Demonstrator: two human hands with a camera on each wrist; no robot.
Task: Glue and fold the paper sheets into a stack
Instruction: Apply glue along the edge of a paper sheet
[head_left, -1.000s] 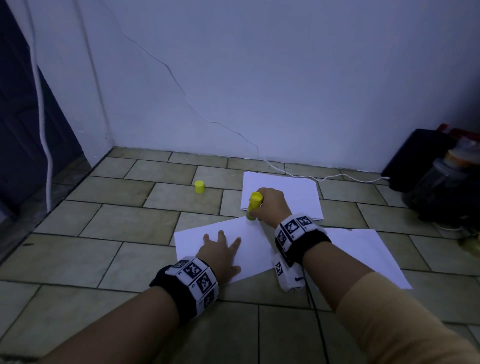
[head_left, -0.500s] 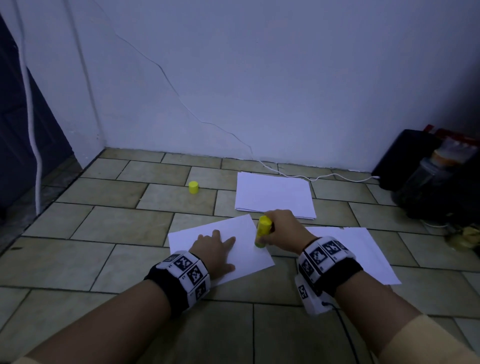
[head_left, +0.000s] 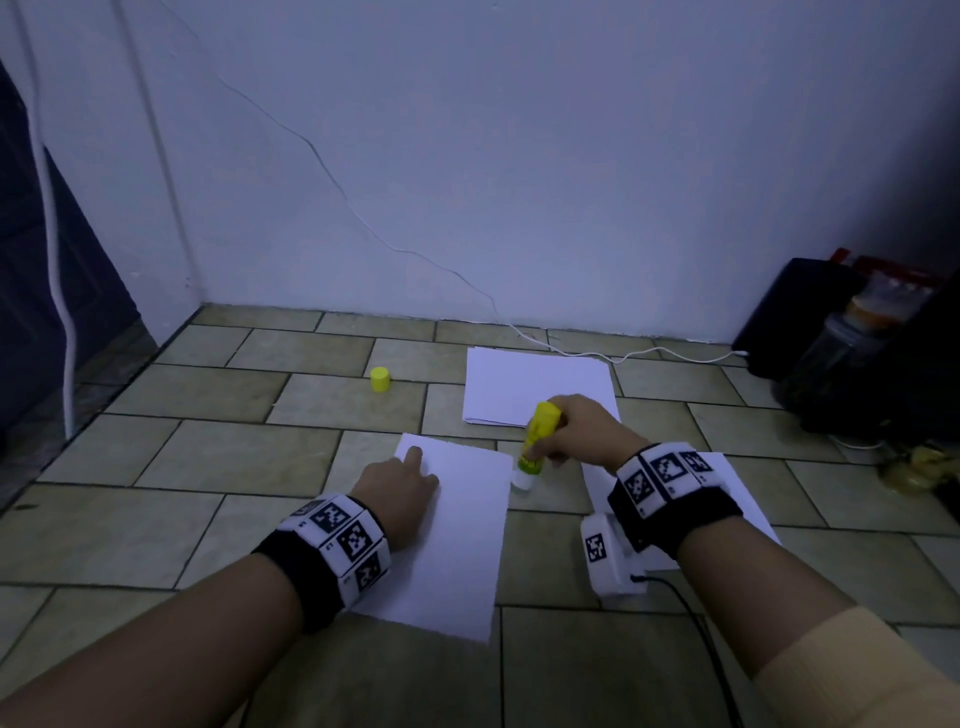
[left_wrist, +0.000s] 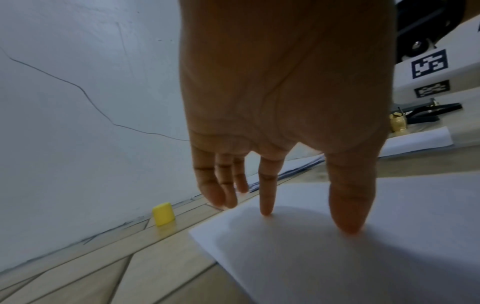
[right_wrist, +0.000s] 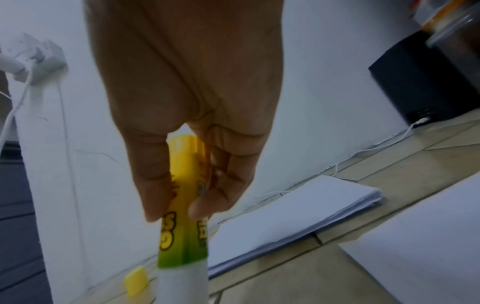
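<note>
On the floor before me lies the sheet; my left hand pins it, fingers straight; my right hand pinches the glue stick, tip down just off its right edge; gluing looks like the step in hand; next, fold it squarely. Beyond sits the stack; the cap stands apart. Containers: a jar far right, contents unclear.

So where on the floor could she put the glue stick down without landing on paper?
Bare tiles lie left of the near sheet, below the yellow cap. A narrow bare strip runs between that sheet and the right sheet. It is crowded by the paper stack and the dark clutter at the right wall.
</note>
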